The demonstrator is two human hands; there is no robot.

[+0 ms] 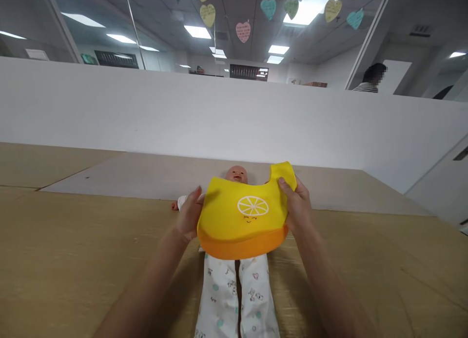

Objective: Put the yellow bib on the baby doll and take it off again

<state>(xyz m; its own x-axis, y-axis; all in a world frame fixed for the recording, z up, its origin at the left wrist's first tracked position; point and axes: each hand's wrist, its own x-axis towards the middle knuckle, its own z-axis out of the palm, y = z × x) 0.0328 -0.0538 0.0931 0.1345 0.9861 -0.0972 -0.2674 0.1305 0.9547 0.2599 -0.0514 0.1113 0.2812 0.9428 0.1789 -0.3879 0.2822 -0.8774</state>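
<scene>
A yellow baby bib (pixel 226 211) with an orange bottom pocket and a printed citrus slice is held up in front of me. My right hand (pixel 298 204) is closed on its right side, thumb in front near the neck strap. My left hand (pixel 190 213) grips the opposite edge, its fingers partly hidden behind the bib. Behind and below the bib lies a baby doll (pixel 237 174) on its back. The doll's head shows above the bib and one small hand sticks out at the left. Patterned white trousers (pixel 219 294) cover its legs; the torso is hidden.
The doll lies on a wooden tabletop (pixel 91 260). A pale grey strip (pixel 146 174) runs behind it, up to a white partition (pixel 219 118). Heart-shaped paper notes (pixel 243 31) hang on the glass above. A person (pixel 371 78) is beyond the glass at the right.
</scene>
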